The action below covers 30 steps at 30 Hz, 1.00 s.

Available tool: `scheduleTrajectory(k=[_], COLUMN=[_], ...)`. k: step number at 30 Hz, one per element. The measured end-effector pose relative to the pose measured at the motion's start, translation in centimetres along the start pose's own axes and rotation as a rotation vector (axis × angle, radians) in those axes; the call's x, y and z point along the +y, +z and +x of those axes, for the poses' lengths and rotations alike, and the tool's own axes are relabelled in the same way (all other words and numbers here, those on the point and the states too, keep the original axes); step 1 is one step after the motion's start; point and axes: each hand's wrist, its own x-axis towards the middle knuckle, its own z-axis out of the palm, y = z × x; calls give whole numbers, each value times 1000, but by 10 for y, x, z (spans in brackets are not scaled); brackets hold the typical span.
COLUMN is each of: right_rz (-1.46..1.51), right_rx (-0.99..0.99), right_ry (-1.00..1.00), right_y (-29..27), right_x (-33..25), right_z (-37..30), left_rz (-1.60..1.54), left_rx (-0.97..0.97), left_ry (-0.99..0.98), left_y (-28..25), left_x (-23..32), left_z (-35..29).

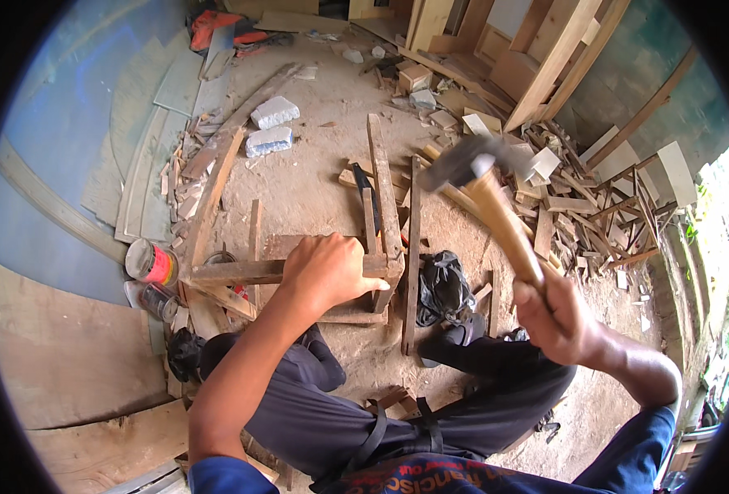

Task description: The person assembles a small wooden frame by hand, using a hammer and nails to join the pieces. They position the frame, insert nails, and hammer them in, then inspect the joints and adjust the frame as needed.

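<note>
My left hand (327,267) is closed round the near rail of a wooden frame (245,272), close to its right corner. The frame looks like a stool or chair skeleton, its legs pointing away from me. Raised to the right, my right hand (558,319) grips a hammer (506,224) low on its wooden handle. The hammer's dark head is smeared by motion and stands well apart from the frame. Whether my left fingers also pinch something small is hidden.
Just right of the frame lies a long wooden strip (412,255), beside a black plastic bag (444,288). Scrap wood (579,206) is heaped farther right. White blocks (271,142) lie beyond the frame. A red-labelled can (152,263) stands at left by the wall.
</note>
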Motion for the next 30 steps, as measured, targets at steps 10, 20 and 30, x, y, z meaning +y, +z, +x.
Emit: scheduleTrajectory(k=[10, 20, 30], right_rz=[36, 77, 395], right_rx=[54, -39, 295], right_ry=[-299, 75, -386], right_y=[11, 8, 21], right_x=[9, 4, 30], right_z=[-19, -5, -10], left_rz=[-10, 0, 21], left_rx=[3, 35, 45], left_ry=[27, 0, 19], left_y=[5, 8, 11], left_x=[5, 0, 2], left_z=[4, 0, 2])
